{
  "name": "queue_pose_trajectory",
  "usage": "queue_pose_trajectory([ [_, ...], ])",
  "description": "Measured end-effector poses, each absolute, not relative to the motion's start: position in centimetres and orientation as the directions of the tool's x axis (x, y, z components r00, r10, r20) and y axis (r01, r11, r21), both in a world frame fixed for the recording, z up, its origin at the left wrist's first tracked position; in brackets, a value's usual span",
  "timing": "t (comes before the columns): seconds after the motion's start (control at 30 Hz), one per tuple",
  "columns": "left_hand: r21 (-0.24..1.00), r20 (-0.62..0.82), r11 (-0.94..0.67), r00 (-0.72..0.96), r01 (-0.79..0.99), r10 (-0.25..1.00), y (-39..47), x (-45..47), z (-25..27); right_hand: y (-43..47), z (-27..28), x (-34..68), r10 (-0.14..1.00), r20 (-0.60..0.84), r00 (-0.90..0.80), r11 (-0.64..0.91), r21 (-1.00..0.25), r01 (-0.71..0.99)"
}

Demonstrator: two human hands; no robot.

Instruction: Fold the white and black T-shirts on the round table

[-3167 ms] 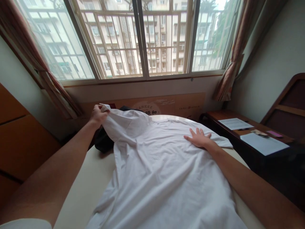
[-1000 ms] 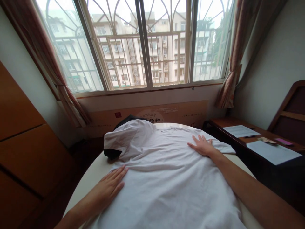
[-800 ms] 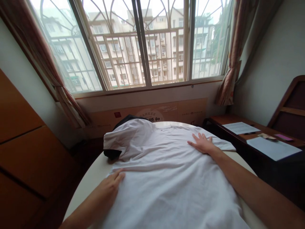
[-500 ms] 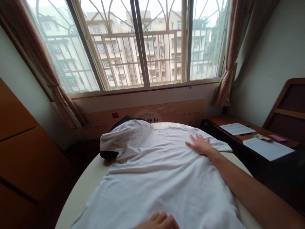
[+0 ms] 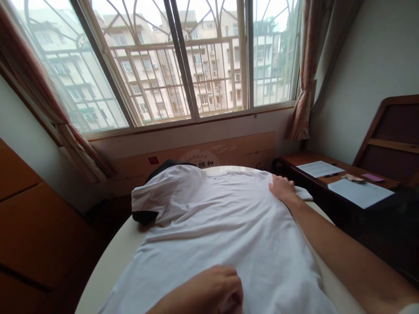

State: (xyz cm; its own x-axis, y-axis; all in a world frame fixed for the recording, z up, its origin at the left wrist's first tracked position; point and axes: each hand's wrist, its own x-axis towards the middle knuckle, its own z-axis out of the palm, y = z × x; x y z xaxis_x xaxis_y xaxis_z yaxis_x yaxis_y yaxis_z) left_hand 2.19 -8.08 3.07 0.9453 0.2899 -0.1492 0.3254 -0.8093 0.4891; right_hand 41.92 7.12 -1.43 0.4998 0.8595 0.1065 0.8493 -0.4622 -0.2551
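A white T-shirt (image 5: 209, 226) is spread over a round, pale table (image 5: 114, 261), its surface creased in long folds. My right hand (image 5: 283, 187) is at the shirt's far right shoulder, fingers bent onto the cloth beside the right sleeve (image 5: 303, 193). Their tips are partly hidden, but they appear to grip the fabric. Low in the middle, my left hand (image 5: 212, 290) is curled in a loose fist over the shirt's body, with no cloth visibly pulled up into it. The left sleeve (image 5: 145, 199) rests over a dark item (image 5: 144, 217) on the table.
Beyond the table are a printed panel (image 5: 222, 152) and a barred window (image 5: 183, 65). On the right, a wooden side table (image 5: 284, 162) bears paper sheets (image 5: 360, 192) and a pink pad (image 5: 373, 177). An orange-brown cabinet (image 5: 39, 222) stands at left.
My right hand has gone from lying flat with spread fingers to bent fingers at the shoulder edge, slightly farther right. My left hand has come forward over the shirt. The view has shifted slightly.
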Motion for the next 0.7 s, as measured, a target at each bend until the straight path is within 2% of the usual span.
queue_pose_trajectory([
  [0.1, 0.443, 0.002, -0.792, 0.883, 0.419, 0.469, -4.9, 2.8, 4.3, 6.6, -1.2, 43.7, 0.807, 0.059, 0.587, -0.557, -0.251, 0.792],
  [0.23, 0.366, 0.149, -0.761, 0.774, 0.535, 0.615, 2.0, 3.1, 3.2, 6.1, -1.0, 45.4, 0.742, -0.005, 0.670, -0.646, -0.273, 0.713],
  [0.4, 0.186, 0.089, -0.698, 0.696, 0.692, 0.713, 8.7, 4.3, 1.0, 6.0, -1.0, 45.2, 0.746, 0.006, 0.666, -0.640, -0.271, 0.720],
  [0.5, 0.129, 0.063, -0.660, 0.658, 0.740, 0.750, 11.0, 5.8, 0.7, 6.9, -1.1, 42.6, 0.833, 0.085, 0.546, -0.516, -0.235, 0.824],
  [0.57, 0.106, 0.071, -0.596, 0.592, 0.796, 0.803, 12.6, 6.7, 0.8, 7.7, -1.3, 40.0, 0.923, 0.096, 0.373, -0.347, -0.212, 0.913],
  [0.63, 0.082, 0.068, -0.507, 0.503, 0.858, 0.862, 14.7, 7.3, 1.0, 8.2, -1.6, 37.3, 0.984, 0.045, 0.175, -0.162, -0.210, 0.964],
  [0.7, 0.063, 0.021, -0.425, 0.425, 0.903, 0.905, 16.9, 7.3, 1.0, 8.4, -1.9, 35.2, 0.998, -0.017, 0.058, -0.060, -0.217, 0.974],
])
